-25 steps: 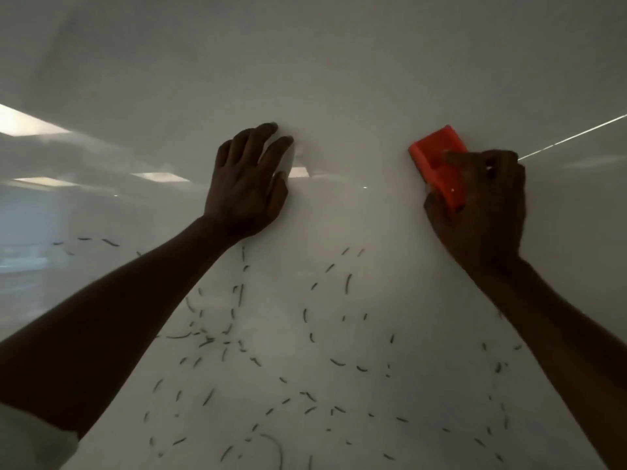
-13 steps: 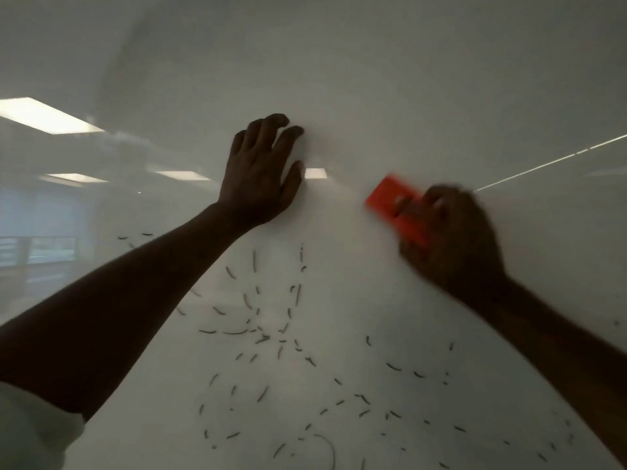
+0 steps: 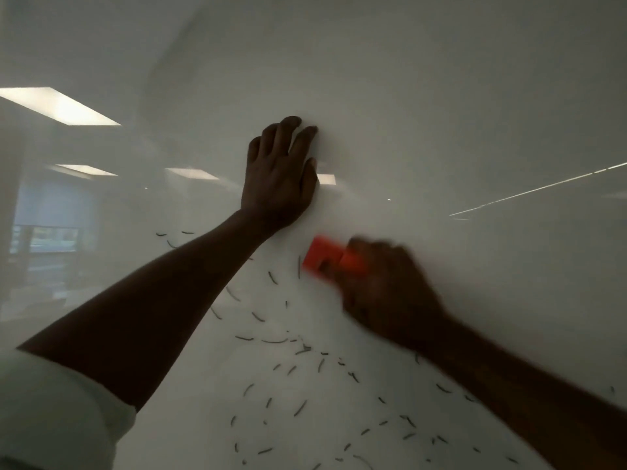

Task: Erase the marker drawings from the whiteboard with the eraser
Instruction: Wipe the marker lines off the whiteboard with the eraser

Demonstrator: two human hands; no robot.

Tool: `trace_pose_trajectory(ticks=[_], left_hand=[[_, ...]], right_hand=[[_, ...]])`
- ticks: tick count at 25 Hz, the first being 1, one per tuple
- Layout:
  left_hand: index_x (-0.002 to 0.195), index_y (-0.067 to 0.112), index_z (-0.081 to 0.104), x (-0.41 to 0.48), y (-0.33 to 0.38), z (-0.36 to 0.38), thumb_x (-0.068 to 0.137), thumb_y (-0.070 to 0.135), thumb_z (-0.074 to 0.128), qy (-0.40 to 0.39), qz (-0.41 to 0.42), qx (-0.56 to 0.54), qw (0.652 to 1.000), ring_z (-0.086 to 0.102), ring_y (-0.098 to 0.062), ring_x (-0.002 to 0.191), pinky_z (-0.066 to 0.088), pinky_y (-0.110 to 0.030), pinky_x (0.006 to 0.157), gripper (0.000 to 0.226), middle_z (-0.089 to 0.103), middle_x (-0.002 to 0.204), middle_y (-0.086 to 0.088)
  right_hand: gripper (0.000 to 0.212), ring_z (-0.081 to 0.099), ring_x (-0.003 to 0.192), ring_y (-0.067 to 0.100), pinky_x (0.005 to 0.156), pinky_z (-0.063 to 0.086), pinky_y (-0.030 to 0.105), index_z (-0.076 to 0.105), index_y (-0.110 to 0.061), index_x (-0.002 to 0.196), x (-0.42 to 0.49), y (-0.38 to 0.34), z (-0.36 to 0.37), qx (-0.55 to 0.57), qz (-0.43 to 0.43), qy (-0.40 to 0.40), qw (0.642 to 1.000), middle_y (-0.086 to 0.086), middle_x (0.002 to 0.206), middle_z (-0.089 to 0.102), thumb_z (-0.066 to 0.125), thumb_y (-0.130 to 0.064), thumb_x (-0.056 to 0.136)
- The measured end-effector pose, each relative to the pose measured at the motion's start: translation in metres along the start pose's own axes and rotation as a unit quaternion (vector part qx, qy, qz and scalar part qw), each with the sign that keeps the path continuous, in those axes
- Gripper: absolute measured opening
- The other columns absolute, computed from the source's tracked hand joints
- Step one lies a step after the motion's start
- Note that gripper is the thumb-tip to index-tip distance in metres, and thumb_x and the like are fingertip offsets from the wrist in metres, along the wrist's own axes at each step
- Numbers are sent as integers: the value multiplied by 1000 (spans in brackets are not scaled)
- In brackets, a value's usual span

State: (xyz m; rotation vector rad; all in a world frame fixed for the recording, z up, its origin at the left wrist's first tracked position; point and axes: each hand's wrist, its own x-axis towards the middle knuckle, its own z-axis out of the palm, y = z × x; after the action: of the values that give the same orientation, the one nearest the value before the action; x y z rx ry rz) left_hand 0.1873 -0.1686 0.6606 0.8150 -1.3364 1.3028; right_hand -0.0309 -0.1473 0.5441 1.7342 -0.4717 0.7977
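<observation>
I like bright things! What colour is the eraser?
The eraser is orange-red, seen in the head view.

The right hand (image 3: 386,286) and orange eraser (image 3: 330,257) are motion-blurred, its grip hiding the eraser's end.

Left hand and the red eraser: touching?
Apart. The head view shows the left hand flat on the whiteboard, with bare board between its heel and the eraser, which the right hand grips lower down.
</observation>
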Motion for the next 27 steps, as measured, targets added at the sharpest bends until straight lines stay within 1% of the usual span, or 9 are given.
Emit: trace_pose_trajectory(ticks=[5,9,13,16,19,21,23,25,27], left_hand=[[139,6,59,-1,0,6,97,28,50,-7,-11,2,1000,53,-35,123,37,-41,99,49,56,142,-17],[140,5,59,3,-3,-9,96,27,52,-42,16,-27,999,55,-36,123,42,-44,99,50,57,143,-18],[140,9,58,-22,-58,-48,98,27,52,-37,-11,-45,998,53,-32,124,41,-41,99,47,57,139,-14],[137,11,57,-87,-133,-73,99,29,50,12,-196,2,981,49,-33,125,41,-44,99,43,53,138,-14],[142,9,51,-170,-162,-77,100,29,44,-8,-294,25,956,43,-36,134,38,-52,107,47,47,147,-16],[150,10,45,-199,-159,-73,101,29,41,-25,-297,11,955,37,-34,143,32,-49,115,53,40,157,-14],[152,11,44,-202,-161,-72,101,29,39,-23,-285,0,958,35,-33,145,30,-48,116,54,38,160,-13],[151,10,44,-201,-162,-73,101,28,40,-19,-283,4,959,36,-33,145,32,-49,115,54,39,160,-13],[151,10,45,-202,-161,-73,100,27,41,-11,-285,7,958,37,-33,145,32,-48,114,54,39,160,-13]], right_hand=[[53,48,101,39,82,44,45,50,-22,141,28,29,-4,-41,317,146,936,23,123,50,59,-32,89],[55,52,105,37,81,52,48,50,-25,141,-9,-92,36,29,94,47,994,24,130,48,56,-38,88],[53,58,99,35,82,53,47,55,-30,137,9,-54,25,26,-118,-14,993,21,125,55,58,-37,85],[53,53,92,42,76,49,47,50,-32,140,67,16,3,-14,95,85,992,22,117,53,59,-31,87],[54,49,97,43,80,44,48,50,-23,141,88,-21,21,-21,264,139,954,25,120,50,58,-29,88],[54,51,95,42,79,41,45,51,-24,143,71,-93,45,49,185,105,976,26,120,54,53,-30,89],[51,52,93,38,76,43,42,55,-26,139,46,-150,61,64,-12,45,997,24,121,58,53,-28,88],[51,53,95,35,78,44,41,55,-25,136,51,-149,58,48,-218,-30,974,23,125,57,55,-29,85],[50,55,97,36,79,43,42,58,-26,134,96,-112,55,26,-311,-28,950,24,126,58,59,-30,85]])
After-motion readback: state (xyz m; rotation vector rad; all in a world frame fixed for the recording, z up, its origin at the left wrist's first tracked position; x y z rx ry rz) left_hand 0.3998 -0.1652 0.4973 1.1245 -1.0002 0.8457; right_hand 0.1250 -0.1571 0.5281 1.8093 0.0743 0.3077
